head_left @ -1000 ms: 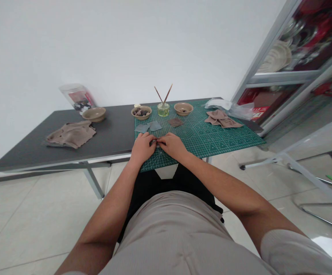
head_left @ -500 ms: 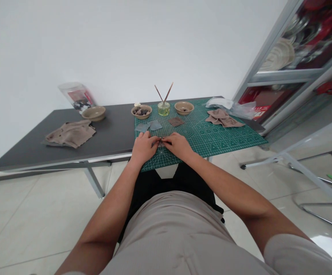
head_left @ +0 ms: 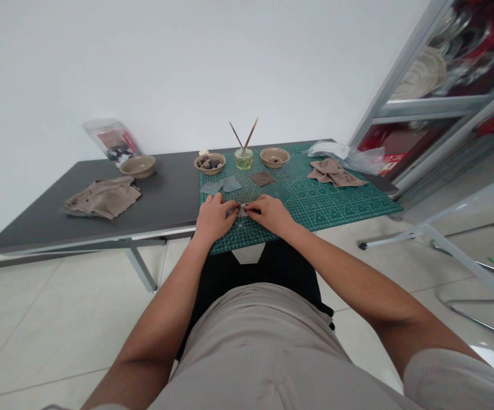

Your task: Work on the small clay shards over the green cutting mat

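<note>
- White wall at the back; dark bench along it, its right part covered by a green mat.
- Work point: a small scrap near the mat's front left corner. Whether it touches the mat cannot be told.
- Hold: left hand and right hand each appear to pinch the scrap, thumb against finger, from opposite sides. Firmness not visible; the fingers partly hide it.
- Beyond the hands, toward the mat's left edge: two grey squares, a brown square to their right, and farther back a bowl of lumps.
- Assessment: so small a scrap likely calls for light, matched fingertip pressure, with both wrists steady.
- Risk: uneven pulling could twist it free; the front edge nearby leaves little margin if dropped.
</note>
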A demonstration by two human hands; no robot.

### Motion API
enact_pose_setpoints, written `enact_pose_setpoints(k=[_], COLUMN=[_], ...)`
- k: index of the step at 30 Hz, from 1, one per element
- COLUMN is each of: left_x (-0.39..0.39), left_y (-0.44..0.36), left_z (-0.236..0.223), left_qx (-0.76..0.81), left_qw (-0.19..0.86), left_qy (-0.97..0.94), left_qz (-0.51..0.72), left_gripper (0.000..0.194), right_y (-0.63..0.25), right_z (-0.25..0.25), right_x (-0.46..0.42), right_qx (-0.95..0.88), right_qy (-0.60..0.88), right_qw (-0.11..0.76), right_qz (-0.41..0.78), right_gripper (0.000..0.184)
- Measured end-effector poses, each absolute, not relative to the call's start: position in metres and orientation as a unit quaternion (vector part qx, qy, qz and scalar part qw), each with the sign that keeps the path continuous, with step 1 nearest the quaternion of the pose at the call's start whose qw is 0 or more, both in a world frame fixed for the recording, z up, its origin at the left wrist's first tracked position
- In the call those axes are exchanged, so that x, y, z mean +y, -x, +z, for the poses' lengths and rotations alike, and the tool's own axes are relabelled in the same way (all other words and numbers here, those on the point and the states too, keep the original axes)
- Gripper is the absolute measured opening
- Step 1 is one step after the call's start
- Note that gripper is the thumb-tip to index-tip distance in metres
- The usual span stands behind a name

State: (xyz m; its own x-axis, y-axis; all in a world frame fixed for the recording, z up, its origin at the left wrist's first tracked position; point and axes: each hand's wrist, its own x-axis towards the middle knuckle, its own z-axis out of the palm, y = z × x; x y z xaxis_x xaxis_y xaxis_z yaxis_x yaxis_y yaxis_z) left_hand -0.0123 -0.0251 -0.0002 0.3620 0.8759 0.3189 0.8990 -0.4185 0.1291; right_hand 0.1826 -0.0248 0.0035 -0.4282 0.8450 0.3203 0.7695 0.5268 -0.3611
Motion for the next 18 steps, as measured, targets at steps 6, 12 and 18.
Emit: enact_pose_setpoints(k=[6,12,18], left_x=[-0.0253,-0.0251,-0.0245], left_y=[0.0115,0.0115,0.0112], left_z=[0.0012,0.0016,0.0016], left_qx=[-0.539,-0.542,-0.542], left_qw=[0.028,0.019,0.022], left_qy=[0.825,0.823,0.824], left_qz=[-0.168,-0.169,-0.165], left_gripper=[0.034,0.034,0.034], right_y=[-0.181,-0.181,-0.1802], right_z=[0.003,0.0069,0.0068], right_x=[-0.0175,-0.0265,-0.0175], right_qx=[-0.833,-0.845,-0.836], right_qy=[0.487,0.472,0.486], right_qw=[0.246,0.228,0.237], right_qz=[0.087,0.104,0.099], right_gripper=[0.02,0.021,0.021])
